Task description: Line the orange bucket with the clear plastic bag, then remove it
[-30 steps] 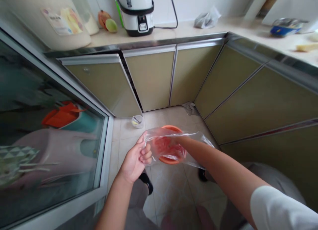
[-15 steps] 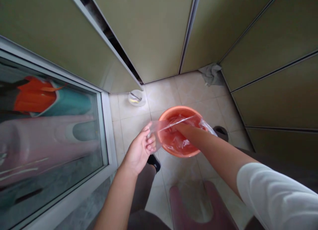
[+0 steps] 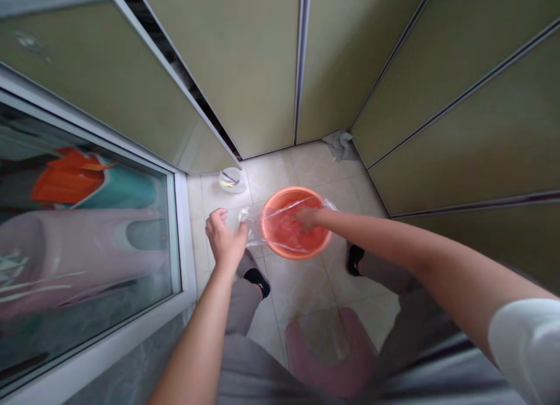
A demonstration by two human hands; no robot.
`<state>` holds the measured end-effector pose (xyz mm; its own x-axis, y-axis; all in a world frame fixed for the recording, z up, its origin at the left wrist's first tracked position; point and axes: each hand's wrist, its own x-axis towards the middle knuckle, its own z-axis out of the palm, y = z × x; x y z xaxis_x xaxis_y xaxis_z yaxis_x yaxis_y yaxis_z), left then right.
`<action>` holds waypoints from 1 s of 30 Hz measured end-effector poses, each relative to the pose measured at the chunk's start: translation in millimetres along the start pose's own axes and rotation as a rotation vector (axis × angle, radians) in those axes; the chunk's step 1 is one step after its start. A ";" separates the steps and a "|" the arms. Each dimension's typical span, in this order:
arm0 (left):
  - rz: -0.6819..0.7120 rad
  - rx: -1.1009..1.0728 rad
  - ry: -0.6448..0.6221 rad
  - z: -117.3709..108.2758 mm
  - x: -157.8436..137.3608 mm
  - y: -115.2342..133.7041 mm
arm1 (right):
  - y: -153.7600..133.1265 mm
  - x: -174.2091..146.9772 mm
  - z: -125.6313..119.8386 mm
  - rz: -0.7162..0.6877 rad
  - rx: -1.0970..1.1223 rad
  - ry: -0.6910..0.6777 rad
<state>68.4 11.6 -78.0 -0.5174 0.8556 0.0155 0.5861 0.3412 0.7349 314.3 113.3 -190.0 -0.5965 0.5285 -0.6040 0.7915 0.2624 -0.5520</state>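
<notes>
An orange bucket (image 3: 318,247) stands on the tiled floor with a clear plastic bag (image 3: 255,225) spread inside and over its rim. My right hand (image 3: 308,218) reaches down into the bag within the bucket; its fingers are blurred and partly hidden. Left of the rim, my left hand (image 3: 225,234) has its thumb and fingers apart. The bag's loose edge lies beside the left thumb, perhaps touching it.
A small clear bowl (image 3: 232,181) with a thin utensil sits by the cabinet. A grey cloth (image 3: 340,145) lies in the corner. Behind the bucket is a pink stool (image 3: 330,374). A glass door (image 3: 109,265) borders the left, and cabinet panels (image 3: 455,142) the right.
My left hand has opened and moved left, releasing the bag's edge. The right hand remains inside the bag. The bucket appears further left as the view shifts.
</notes>
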 end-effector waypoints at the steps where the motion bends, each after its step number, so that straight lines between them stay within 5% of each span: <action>1: 0.157 0.091 0.005 -2.0 -5.8 1.9 | -2.1 -12.5 -2.9 0.012 -0.050 -0.020; 4: 0.480 0.254 -0.283 -0.4 -25.6 4.1 | -2.9 -60.6 -4.1 -0.002 -0.168 -0.053; 6: 0.590 0.309 -0.533 7.1 -38.1 -0.2 | -1.0 -90.6 -0.9 -0.021 -0.232 -0.058; 8: 0.614 0.360 -0.657 16.8 -47.5 -9.0 | 1.6 -112.6 4.0 -0.024 -0.320 -0.054; 14: 0.569 0.561 -0.686 32.5 -54.3 -37.0 | 13.3 -138.4 22.6 -0.052 -0.478 0.068; 24: 0.556 0.717 -0.801 23.2 -62.5 -44.9 | 34.5 -153.2 46.2 -0.147 -0.563 0.076; 30: 0.492 0.797 -0.695 28.4 -65.0 -54.5 | 29.4 -154.4 59.0 -0.176 -0.502 0.057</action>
<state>87.8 -51.5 -138.4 0.1832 0.9082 -0.3763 0.9819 -0.1505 0.1148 421.7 -8.2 -146.9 -0.7289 0.4812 -0.4869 0.6548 0.6975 -0.2910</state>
